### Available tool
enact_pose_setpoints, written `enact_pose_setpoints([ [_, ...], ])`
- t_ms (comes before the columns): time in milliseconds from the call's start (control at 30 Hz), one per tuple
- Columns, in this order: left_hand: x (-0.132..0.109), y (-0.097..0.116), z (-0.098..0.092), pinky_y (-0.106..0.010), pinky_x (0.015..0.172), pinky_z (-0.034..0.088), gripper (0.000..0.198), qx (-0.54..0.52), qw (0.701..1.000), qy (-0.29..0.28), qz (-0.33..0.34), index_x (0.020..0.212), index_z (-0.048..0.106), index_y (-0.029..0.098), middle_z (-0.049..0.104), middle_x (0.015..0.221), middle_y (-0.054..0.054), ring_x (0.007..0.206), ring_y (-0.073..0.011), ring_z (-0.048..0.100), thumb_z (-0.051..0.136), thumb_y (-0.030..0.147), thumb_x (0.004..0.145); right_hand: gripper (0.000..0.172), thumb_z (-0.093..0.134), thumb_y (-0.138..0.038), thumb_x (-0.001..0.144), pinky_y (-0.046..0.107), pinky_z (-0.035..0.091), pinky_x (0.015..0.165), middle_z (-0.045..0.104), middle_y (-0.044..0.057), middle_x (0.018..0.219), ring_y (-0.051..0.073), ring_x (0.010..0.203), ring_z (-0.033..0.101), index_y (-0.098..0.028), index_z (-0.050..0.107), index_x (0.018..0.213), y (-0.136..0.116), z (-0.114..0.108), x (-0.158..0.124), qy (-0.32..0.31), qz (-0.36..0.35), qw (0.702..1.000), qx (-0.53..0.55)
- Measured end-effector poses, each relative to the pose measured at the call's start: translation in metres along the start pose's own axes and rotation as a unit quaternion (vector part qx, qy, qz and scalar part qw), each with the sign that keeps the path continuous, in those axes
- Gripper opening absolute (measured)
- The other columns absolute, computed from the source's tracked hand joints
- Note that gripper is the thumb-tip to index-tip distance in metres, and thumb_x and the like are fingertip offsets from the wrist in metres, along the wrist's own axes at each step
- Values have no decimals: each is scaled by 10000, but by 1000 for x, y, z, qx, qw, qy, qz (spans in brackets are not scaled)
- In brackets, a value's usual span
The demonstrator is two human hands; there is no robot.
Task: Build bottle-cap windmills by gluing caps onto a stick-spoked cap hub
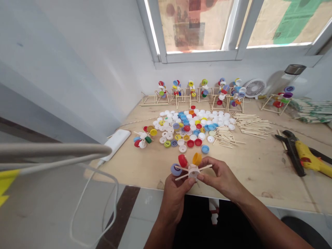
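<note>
Between both hands, above the front edge of the table, is a small wheel [194, 173] of wooden sticks fixed into a white bottle-cap hub. Red, orange and purple-blue bottle caps sit on some stick ends; other sticks end bare. My left hand [174, 190] grips the wheel from the left, its thumb at the hub. From the right, my right hand [220, 178] pinches it, thumb on the hub and fingers behind. A light-blue bottle cap [205, 149] lies just beyond the hands. Another wheel with coloured caps [143, 138] rests on the table to the left.
Loose bottle caps [189, 124] cover the table's middle, beside piles of wooden sticks [250, 124]. Several stick frames with capped wheels [192, 91] line the back. Pliers [292, 152] and a yellow glue gun [310, 157] lie right. A white power strip [116, 143] and cable are left.
</note>
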State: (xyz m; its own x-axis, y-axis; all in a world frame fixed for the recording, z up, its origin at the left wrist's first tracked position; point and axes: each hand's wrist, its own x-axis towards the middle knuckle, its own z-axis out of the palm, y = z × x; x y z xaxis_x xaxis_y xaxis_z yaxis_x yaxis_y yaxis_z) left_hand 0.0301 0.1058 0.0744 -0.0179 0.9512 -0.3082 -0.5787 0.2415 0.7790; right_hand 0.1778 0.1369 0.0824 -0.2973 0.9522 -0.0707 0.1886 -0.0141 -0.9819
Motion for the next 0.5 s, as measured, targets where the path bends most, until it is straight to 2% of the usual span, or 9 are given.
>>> enact_pose_setpoints([
  [167,3,-2,-4,-404,905,464,337,-2,1000,22,3,827,714,134,737,848,-104,898,-273,668,826,275,542,301,706,-442,725,350,442,873,667,33,926,209,920,598,-199,639,889,0,7,3,11,-3,1000,-5],
  [300,6,0,-7,-387,930,448,318,13,1000,23,5,823,719,134,735,883,-99,906,-250,662,821,281,561,282,667,-436,767,341,433,885,662,37,956,200,939,592,-198,629,913,1,8,4,0,-17,1000,-7],
  [400,10,3,-12,-364,872,475,294,15,999,41,16,789,710,143,722,768,-57,816,-219,665,828,270,551,281,619,-433,807,344,428,902,657,40,1011,198,986,580,-208,629,976,1,-3,6,6,-29,999,-17],
  [500,15,5,-19,-322,828,482,308,9,997,75,30,793,702,150,708,735,-31,772,-187,656,836,261,538,268,561,-429,840,353,452,863,667,46,989,200,945,600,-209,642,970,3,-22,15,69,-37,994,-71],
])
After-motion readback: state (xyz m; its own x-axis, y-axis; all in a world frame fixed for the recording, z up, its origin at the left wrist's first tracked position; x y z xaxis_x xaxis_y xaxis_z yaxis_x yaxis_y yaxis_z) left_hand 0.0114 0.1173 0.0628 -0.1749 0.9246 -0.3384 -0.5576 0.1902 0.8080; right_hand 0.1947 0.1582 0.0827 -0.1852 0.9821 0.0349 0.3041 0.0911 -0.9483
